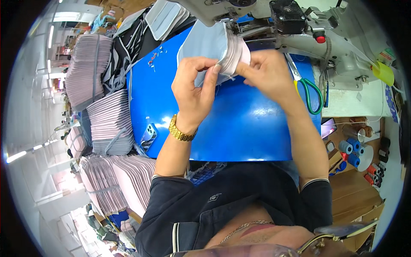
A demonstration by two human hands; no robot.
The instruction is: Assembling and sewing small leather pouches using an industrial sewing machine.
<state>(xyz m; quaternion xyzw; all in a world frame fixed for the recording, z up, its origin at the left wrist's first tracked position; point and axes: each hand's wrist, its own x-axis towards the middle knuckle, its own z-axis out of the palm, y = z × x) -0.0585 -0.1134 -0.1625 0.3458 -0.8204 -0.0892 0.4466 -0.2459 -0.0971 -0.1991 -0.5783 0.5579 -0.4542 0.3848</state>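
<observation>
A light blue fabric piece (204,42) with layered whitish-pink edges lies under the sewing machine (257,25), its near end raised between my hands. Thumb and index finger of my left hand (197,83) pinch its lower edge. On the other side, my right hand (269,75) is closed on the pale edge, its fingers partly hidden and slightly blurred. Just right of that hand lie scissors (311,95) with green handles, their blades pointing toward the machine.
The blue table (239,128) bears thread scraps (153,59) and a phone (149,136) at left. Bundled pinkish fabric stacks (109,122) rise beyond its left edge. More pale blue pieces (165,19) lie at the back. Thread spools (352,150) stand at right.
</observation>
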